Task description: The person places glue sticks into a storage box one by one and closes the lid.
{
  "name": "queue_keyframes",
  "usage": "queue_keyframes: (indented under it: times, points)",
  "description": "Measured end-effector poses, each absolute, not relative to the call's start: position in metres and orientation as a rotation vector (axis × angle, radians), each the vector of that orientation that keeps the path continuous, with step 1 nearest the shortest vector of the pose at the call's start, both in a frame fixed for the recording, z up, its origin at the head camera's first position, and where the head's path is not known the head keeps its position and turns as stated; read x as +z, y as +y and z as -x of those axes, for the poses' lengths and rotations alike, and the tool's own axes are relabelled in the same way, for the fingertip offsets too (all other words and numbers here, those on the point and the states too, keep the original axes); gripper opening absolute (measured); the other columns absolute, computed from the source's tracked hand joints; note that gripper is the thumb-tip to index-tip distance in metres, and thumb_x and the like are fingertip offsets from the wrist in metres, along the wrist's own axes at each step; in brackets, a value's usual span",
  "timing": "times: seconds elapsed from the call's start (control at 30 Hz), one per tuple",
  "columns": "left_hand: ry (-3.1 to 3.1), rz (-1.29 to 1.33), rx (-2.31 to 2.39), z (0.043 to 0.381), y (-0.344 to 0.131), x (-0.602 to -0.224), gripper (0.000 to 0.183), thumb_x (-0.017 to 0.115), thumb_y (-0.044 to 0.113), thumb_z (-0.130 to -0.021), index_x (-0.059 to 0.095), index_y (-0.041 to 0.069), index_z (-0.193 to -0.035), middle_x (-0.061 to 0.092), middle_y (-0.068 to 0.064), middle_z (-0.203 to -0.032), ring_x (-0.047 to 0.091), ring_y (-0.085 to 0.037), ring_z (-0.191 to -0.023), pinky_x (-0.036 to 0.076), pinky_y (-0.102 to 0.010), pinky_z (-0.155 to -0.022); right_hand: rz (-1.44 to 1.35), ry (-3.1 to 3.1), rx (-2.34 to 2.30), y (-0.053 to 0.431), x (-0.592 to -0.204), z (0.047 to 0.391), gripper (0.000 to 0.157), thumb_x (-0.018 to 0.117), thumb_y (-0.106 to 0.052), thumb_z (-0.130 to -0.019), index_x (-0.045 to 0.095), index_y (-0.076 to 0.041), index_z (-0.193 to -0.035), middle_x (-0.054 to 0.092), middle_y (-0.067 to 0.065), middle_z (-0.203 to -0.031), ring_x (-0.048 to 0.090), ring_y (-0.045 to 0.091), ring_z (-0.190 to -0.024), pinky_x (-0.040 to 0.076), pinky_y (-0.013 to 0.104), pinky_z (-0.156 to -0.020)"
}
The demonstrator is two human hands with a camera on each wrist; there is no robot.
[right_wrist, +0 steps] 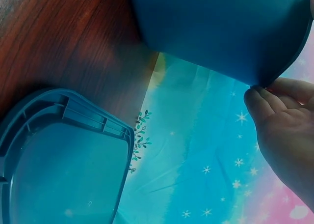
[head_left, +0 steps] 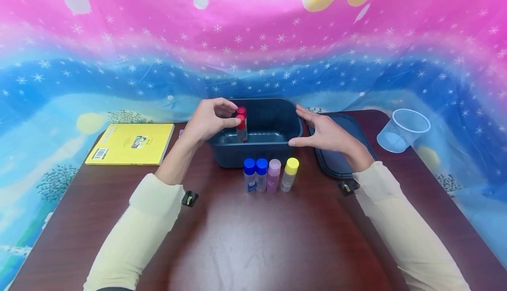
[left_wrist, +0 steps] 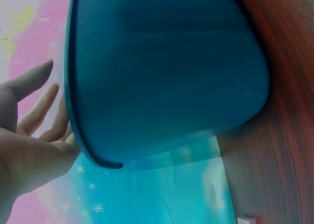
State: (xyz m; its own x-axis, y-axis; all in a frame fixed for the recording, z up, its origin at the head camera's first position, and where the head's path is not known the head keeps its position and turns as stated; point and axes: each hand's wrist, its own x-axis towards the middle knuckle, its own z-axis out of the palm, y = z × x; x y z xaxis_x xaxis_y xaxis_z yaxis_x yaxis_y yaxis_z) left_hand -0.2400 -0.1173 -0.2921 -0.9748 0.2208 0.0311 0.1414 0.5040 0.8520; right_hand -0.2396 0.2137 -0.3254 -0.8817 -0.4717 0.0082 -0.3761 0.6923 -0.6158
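Note:
A dark blue plastic bin [head_left: 253, 152] stands near the far side of the table. Inside, toward its left, are two small red-capped bottles [head_left: 242, 133]. My left hand [head_left: 207, 119] reaches over the bin's left rim, its thumb tip overlapping the nearer red cap. In the left wrist view, the left thumb and fingers [left_wrist: 39, 117] are spread apart; the bin wall hides the bottles there. My right hand [head_left: 326, 133] holds the bin's right end, thumb at the front corner and fingers at the back corner. The right wrist view shows the right fingertips [right_wrist: 255, 94] at the rim.
Two blue-capped bottles [head_left: 255, 181], a pink bottle [head_left: 273, 177] and a yellow-capped bottle [head_left: 290, 175] stand before the bin. The dark lid [head_left: 336, 163] lies under my right forearm. A yellow book [head_left: 130, 145] lies left; a mesh basket [head_left: 402, 130] stands far right.

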Motion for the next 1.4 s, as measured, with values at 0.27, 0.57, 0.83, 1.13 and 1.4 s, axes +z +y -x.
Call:
queue_keyframes:
  times: [0.27,0.57,0.83,1.13,1.4]
  points:
    - [2.624,-0.441,1.509,0.22,-0.125,-0.296,0.035,0.081,0.02,-0.088,0.07,0.005,-0.118,0.072,-0.009,-0.109,0.066,-0.023,-0.102,0.059,-0.044,-0.084,0.703,2.739,-0.954,0.214,-0.329,0.242,0.099,0.076,-0.048,-0.09,0.022,-0.008,-0.162,0.015,0.005,-0.169,0.012,0.031,-0.154,0.024,0.062,-0.118]
    - [2.568,-0.574,1.554,0.201,-0.134,-0.304,0.026,0.081,0.02,-0.088,0.072,0.008,-0.109,0.072,-0.006,-0.101,0.068,-0.022,-0.094,0.059,-0.037,-0.079,0.693,2.754,-0.943,0.213,-0.33,0.241,0.101,0.076,-0.05,-0.088,0.021,-0.009,-0.162,0.015,0.005,-0.169,0.013,0.031,-0.154,0.025,0.061,-0.118]
    - [2.449,-0.753,1.406,0.187,-0.135,-0.31,0.03,0.08,0.019,-0.09,0.073,0.007,-0.116,0.074,-0.006,-0.105,0.07,-0.019,-0.098,0.06,-0.036,-0.085,0.692,2.752,-0.951,0.214,-0.33,0.241,0.102,0.076,-0.05,-0.088,0.02,-0.01,-0.162,0.015,0.005,-0.169,0.013,0.03,-0.154,0.026,0.06,-0.118]
    - [2.366,-0.742,1.391,0.184,-0.132,-0.319,0.04,0.081,0.02,-0.089,0.071,0.004,-0.124,0.073,-0.01,-0.116,0.07,-0.02,-0.108,0.058,-0.036,-0.092,0.695,2.754,-0.956,0.215,-0.328,0.241,0.102,0.077,-0.05,-0.088,0.021,-0.009,-0.162,0.015,0.004,-0.169,0.013,0.029,-0.154,0.026,0.06,-0.118]
    - [2.344,-0.694,1.373,0.181,-0.126,-0.334,0.041,0.084,0.025,-0.086,0.072,0.009,-0.123,0.073,-0.004,-0.115,0.069,-0.022,-0.11,0.06,-0.037,-0.088,0.697,2.75,-0.959,0.215,-0.328,0.241,0.101,0.077,-0.049,-0.088,0.021,-0.009,-0.162,0.015,0.005,-0.169,0.013,0.031,-0.154,0.025,0.061,-0.118]
